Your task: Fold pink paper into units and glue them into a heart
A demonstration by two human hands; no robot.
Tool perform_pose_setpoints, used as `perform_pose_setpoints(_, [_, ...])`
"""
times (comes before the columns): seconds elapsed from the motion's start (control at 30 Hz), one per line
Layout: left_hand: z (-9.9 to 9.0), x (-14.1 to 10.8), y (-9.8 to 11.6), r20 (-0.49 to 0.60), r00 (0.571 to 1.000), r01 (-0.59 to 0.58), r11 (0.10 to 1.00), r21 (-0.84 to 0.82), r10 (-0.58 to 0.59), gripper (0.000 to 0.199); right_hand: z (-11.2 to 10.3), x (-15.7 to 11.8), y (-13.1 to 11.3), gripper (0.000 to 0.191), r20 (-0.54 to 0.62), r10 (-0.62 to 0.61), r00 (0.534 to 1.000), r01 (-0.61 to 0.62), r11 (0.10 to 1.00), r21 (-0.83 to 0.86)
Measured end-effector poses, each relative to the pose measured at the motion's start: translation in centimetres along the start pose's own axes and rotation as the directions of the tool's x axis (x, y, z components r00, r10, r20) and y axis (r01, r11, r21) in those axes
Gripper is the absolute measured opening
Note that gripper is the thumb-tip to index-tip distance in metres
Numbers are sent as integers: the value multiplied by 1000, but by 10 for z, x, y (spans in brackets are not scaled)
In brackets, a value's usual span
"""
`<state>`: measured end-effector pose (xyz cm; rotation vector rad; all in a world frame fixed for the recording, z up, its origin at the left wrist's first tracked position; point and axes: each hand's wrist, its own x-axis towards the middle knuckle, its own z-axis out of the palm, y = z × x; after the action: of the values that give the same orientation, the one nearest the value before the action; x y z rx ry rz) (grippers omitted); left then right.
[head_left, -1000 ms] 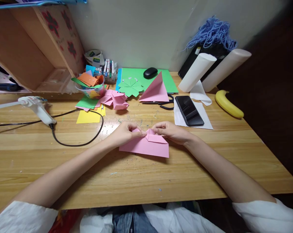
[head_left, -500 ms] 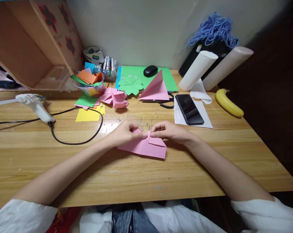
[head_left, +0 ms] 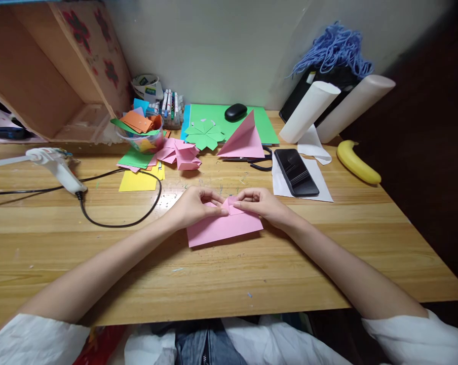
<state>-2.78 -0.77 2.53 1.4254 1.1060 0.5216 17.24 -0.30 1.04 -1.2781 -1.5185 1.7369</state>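
Bare forearms angled inward from either side, a person's left hand (head_left: 200, 207) and right hand (head_left: 262, 204) nearly meet, thumbs pressed toward curled fingers.

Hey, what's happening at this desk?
Someone is working a folded sheet of pink paper with both bare hands. The left hand and right hand pinch its far edge, where a small peaked fold stands between the fingertips. Beyond it are a pink paper cone shape and a green paper flower.
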Motion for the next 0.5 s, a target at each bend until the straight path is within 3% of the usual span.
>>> perform_pose_setpoints(0.13, [3,0,-5,-19,1000,1,1000,29,0,26,5,-2,0,26,-18,-36,999,36,999,-20])
perform_pose_setpoints(0.37, [6,-2,-5,-21,986,-155,948,277,167,22,6,-2,2,25,-31,-55,998,53,996,-69])
perform_pose_setpoints(0.5, [6,-1,-5,-16,981,-177,926,333,193,23,5,-2,2,25,-27,-65,997,64,996,-64])
